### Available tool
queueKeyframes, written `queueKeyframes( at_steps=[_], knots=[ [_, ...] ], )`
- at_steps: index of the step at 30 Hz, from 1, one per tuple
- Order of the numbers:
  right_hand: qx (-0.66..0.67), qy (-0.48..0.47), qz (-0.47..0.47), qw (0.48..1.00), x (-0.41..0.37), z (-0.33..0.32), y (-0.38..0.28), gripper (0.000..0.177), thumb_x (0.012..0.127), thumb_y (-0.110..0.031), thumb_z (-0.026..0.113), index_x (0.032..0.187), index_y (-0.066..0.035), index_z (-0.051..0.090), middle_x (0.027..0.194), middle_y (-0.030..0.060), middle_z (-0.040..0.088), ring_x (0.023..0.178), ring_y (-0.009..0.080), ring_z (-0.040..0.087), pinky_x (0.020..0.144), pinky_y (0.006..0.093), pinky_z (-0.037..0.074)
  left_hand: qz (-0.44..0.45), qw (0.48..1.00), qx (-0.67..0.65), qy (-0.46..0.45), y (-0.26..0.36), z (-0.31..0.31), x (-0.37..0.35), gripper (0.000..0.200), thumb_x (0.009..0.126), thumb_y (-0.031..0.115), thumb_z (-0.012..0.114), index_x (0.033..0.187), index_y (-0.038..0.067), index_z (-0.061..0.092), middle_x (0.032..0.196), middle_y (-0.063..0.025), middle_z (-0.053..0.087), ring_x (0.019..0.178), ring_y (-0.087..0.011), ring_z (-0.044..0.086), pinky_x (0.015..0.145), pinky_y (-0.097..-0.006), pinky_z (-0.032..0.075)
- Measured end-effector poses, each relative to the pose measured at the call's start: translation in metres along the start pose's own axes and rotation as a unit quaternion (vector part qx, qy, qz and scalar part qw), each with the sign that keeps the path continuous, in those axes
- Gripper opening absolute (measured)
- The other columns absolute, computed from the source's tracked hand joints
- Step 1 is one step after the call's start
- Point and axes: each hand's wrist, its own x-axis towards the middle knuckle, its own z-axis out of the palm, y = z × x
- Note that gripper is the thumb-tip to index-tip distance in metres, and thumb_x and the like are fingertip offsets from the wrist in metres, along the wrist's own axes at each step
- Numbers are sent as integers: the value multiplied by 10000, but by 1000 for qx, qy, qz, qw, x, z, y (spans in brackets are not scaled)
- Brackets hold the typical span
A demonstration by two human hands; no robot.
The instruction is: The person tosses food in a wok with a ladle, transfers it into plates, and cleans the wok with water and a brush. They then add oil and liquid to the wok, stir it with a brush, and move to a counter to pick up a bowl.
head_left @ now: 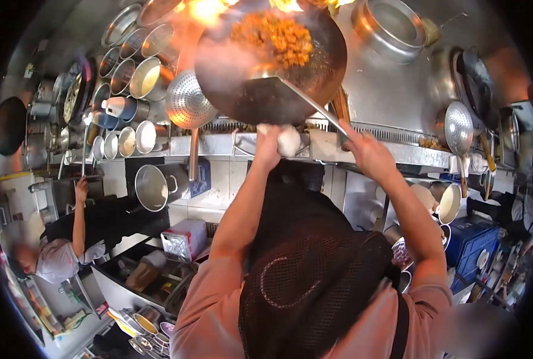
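Note:
A large dark wok (248, 99) stands on the stove with browned, diced food (272, 39) at its far side. Flames (206, 9) rise behind it, and steam blurs part of the inside. My left hand (269, 148) is closed round a folded white cloth (288, 140) at the wok's near rim; the grip beneath the cloth is hidden. My right hand (371, 157) grips the end of a long metal ladle (314, 105). The ladle reaches into the wok, its head near the middle and partly lost in steam.
A perforated strainer (191, 102) lies left of the wok, among several metal pots (146, 78). A big steel pot (392, 27) stands at back right; another strainer (458, 128) is farther right. At left, another person's hand (82, 190) holds a long-handled utensil.

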Motion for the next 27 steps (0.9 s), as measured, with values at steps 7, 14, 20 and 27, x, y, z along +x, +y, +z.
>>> queueKeyframes(
  at_steps=[7, 14, 20, 27],
  knots=[
    [51, -145, -78, 985, -45, -137, 2, 534, 964, -186, 554, 1474, -252, 408, 713, 182, 642, 666, 328, 656, 705, 451, 522, -65, 995, -58, 51, 77, 54, -65, 141, 932, 72, 501, 1053, 5, 531, 959, -145, 645, 825, -269, 689, 719, -444, 604],
    [-11, 12, -23, 1000, 13, -26, 4, 503, 980, -255, 512, 1467, -282, 393, 845, 280, 645, 805, 444, 635, 762, 526, 496, -15, 999, -35, -12, -3, 0, -26, 256, 945, 53, 489, 1200, 41, 486, 1137, -131, 597, 1023, -271, 637, 864, -442, 565],
    [-45, -230, 55, 971, -27, -172, -39, 587, 931, -157, 590, 1475, -257, 393, 872, 267, 654, 813, 434, 642, 746, 504, 499, -82, 995, -12, 57, 105, 57, -63, 220, 901, 29, 463, 1115, -1, 504, 969, -160, 645, 855, -285, 685, 737, -416, 589],
    [-78, 38, -42, 995, 2, -58, -10, 564, 927, -139, 589, 1462, -195, 419, 746, 232, 651, 683, 433, 635, 661, 479, 510, -35, 999, -17, 11, 4, -6, -45, 385, 856, -1, 552, 1234, 8, 480, 1114, -103, 608, 969, -243, 635, 828, -403, 550]
  ],
)
